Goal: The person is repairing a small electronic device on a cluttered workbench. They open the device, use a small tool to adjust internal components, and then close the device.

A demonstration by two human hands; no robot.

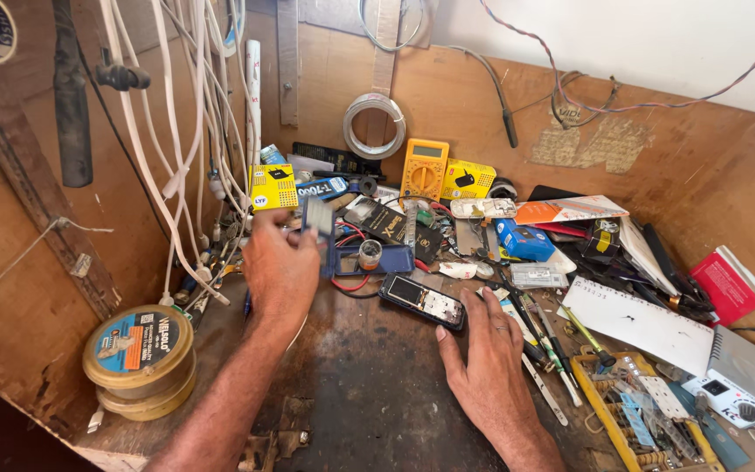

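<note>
Early going, by the look of it — left hand pinching a small grey card over the open blue case; right hand resting flat and open beside the opened phone — lying untouched on the bench.

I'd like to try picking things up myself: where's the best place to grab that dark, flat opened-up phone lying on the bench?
Probably by its two long edges, from above. The dark flat phone lies face-up and slanted, just beyond the right hand; its near end looks clear, while clutter crowds the far side.
</note>
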